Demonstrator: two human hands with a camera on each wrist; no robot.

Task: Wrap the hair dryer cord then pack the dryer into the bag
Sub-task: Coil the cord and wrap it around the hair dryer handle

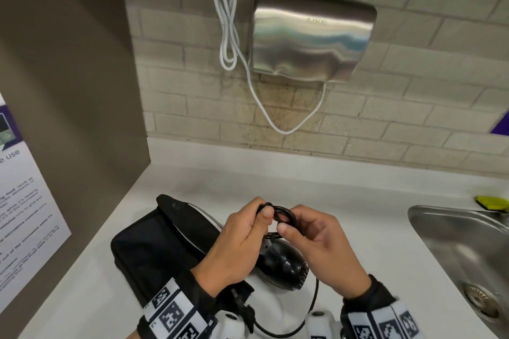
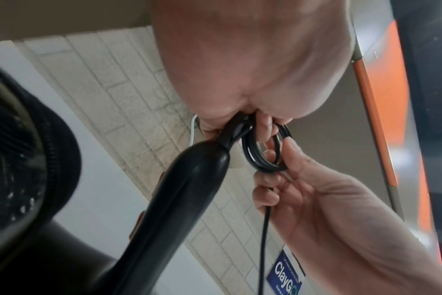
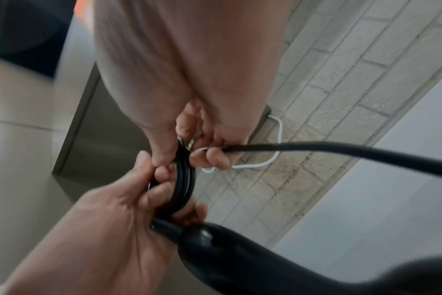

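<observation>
1. Your left hand (image 1: 237,239) pinches a small coil of black cord (image 1: 278,215) at centre frame, thumb pressed on the loops.
2. Your right hand (image 1: 316,248) pinches the same coil from the right, fingers curled around the strands.
3. The dryer (image 1: 286,264), glossy black and rounded, sits just below both hands; its handle rises to the coil.
4. Loose cord trails down to the bottom edge, thin and rubbery.
5. The bag (image 1: 154,250), matte black fabric, lies flat on the white counter (image 1: 358,201) at lower left, flap open.
</observation>
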